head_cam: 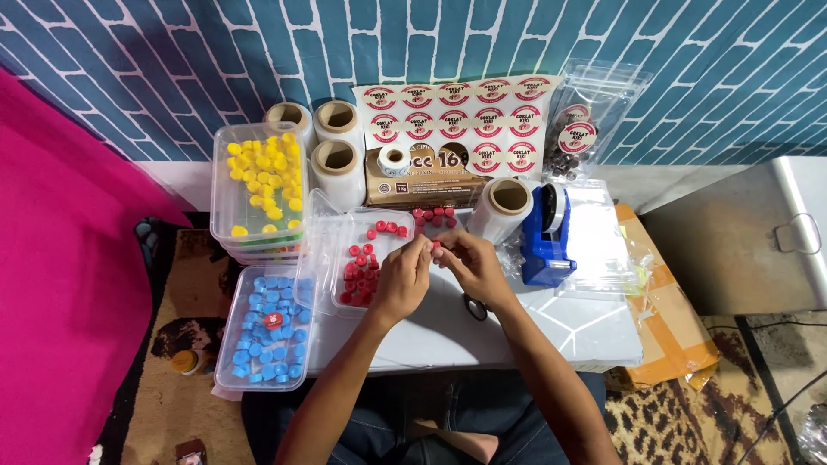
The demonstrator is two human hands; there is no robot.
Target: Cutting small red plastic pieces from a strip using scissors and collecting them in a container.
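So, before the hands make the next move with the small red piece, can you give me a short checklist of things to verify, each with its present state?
1. Red piece held at the fingertips of both hands: ok; left hand and right hand meet on it.
2. Grip firm enough: cannot tell; the piece is too small to see.
3. Tray of red pieces open and close to the left hand: ok.
4. Scissors out of the way: not ok; they lie partly under the right wrist.
5. Blue tape dispenser upright beside the right hand: ok.
6. Box of blue pieces fully on the table: cannot tell.
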